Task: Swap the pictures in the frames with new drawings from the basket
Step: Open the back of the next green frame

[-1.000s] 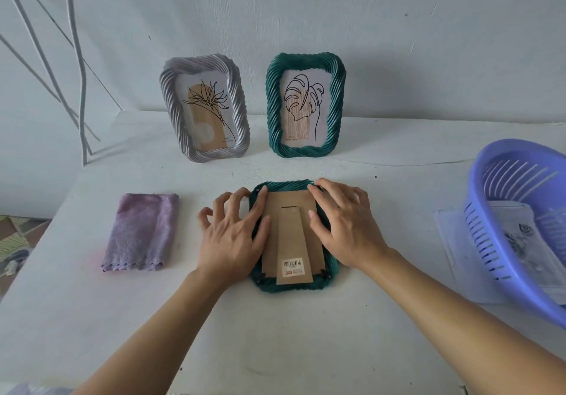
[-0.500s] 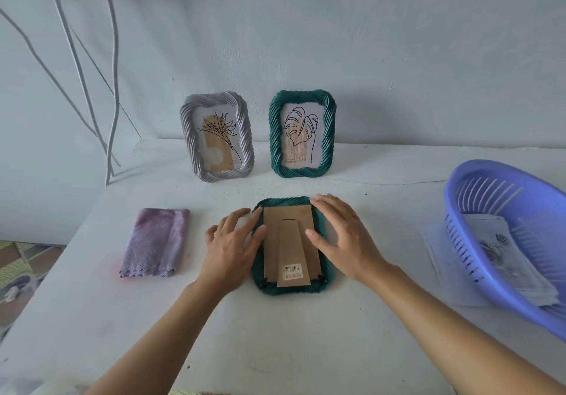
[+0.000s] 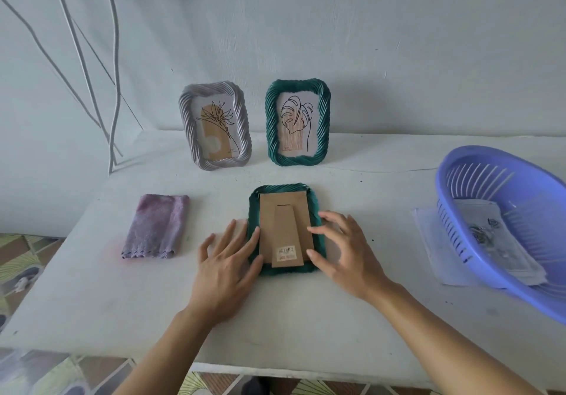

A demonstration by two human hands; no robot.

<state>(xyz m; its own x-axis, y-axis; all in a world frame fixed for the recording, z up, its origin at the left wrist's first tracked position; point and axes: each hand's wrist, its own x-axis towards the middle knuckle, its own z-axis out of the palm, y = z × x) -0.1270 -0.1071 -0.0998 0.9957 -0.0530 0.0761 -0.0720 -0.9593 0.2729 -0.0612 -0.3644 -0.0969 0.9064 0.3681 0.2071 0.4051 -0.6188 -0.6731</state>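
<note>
Now: the face-down green frame lies flat on the white table, brown backing board up, stand folded flat against it. The left hand lies flat just left of this frame, fingers straight and spread, tips touching its left rim; it grips nothing. The right hand is at the frame's right side, fingers loosely arched, index and thumb tips on the board's right edge, nothing pinched. Behind the frame, two others stand upright: a grey frame with a flower drawing behind-left, a second green frame with a leaf drawing straight behind. Well right of the frame sits the purple basket, drawings inside. To the frame's left, apart from it, lies a folded purple cloth.
</note>
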